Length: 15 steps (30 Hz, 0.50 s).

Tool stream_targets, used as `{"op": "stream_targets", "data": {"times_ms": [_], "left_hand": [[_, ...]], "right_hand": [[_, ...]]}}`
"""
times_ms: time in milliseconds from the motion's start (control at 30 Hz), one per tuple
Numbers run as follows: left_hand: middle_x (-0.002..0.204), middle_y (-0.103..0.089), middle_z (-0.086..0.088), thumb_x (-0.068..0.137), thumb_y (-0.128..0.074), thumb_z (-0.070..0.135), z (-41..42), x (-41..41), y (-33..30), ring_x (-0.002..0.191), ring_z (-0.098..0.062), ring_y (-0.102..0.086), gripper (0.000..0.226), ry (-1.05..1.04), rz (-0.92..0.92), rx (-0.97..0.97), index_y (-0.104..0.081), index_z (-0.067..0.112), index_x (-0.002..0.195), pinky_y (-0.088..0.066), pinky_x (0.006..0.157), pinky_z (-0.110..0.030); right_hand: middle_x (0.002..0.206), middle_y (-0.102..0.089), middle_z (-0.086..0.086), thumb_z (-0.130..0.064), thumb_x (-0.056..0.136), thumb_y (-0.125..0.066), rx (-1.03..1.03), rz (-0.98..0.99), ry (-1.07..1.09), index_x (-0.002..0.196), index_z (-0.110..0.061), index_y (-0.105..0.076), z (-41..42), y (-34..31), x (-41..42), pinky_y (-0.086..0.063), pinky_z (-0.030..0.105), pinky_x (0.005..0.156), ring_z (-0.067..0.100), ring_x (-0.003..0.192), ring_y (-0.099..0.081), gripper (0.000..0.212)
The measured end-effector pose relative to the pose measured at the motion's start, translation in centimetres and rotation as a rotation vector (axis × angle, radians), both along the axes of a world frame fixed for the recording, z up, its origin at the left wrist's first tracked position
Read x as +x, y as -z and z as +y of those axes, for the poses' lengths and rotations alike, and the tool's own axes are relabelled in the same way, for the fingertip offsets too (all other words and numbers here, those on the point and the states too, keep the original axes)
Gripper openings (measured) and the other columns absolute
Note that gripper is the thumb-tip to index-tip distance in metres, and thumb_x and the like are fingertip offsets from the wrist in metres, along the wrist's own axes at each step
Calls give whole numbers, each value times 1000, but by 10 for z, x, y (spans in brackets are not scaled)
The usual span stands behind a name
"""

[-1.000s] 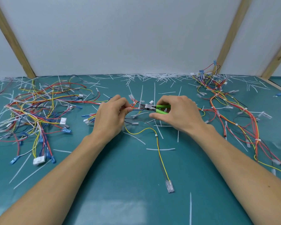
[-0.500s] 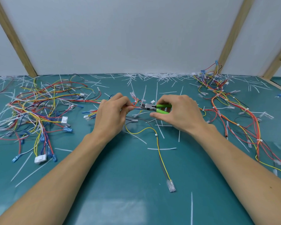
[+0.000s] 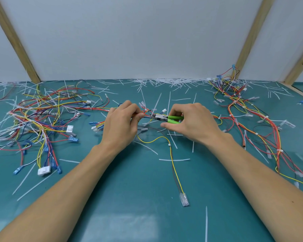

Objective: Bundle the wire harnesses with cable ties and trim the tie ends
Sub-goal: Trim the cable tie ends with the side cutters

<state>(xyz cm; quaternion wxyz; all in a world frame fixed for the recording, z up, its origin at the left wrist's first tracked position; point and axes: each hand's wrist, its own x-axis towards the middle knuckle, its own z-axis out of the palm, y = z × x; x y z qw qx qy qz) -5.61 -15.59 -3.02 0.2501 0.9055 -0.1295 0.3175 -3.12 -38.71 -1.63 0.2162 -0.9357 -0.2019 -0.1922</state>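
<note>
Head view: left hand pinched around thin, glossy wire harness at mid-desk; right hand closed on green-handled cutters, steel nose touching the bundle. Best done flush against the tie head, clear of insulation. Flat white trimmed tie ends scattered over matte teal desk.

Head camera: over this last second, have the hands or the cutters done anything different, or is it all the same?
Almost nothing changed. The left hand still pinches the wire harness, and the right hand still grips the green-handled cutters, their nose at the wires beside the left fingertips. Only the view shifted slightly. The wire piles and cut tie ends on the mat lie as before.
</note>
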Motion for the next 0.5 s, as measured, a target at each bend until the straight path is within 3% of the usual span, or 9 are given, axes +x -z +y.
{"op": "stream_targets", "data": {"times_ms": [267, 500], "left_hand": [[81, -51, 12, 97, -67, 20, 0, 0, 1, 66, -19, -46, 14, 26, 37, -34, -66, 14, 84, -29, 71, -31], [83, -55, 6, 97, -67, 19, -1, -1, -1, 68, -22, -49, 12, 28, 45, -47, -69, 13, 87, -31, 71, -32]], "right_hand": [[68, -65, -10, -76, 74, -71, -19, 45, 11, 78, -27, -69, 1, 2, 0, -38, 32, 62, 20, 72, -55, 50], [57, -63, -4, -92, 78, -44, 26, 78, 18, 66, -25, -66, 3, 1, -1, -50, 35, 63, 13, 61, -57, 71]]}}
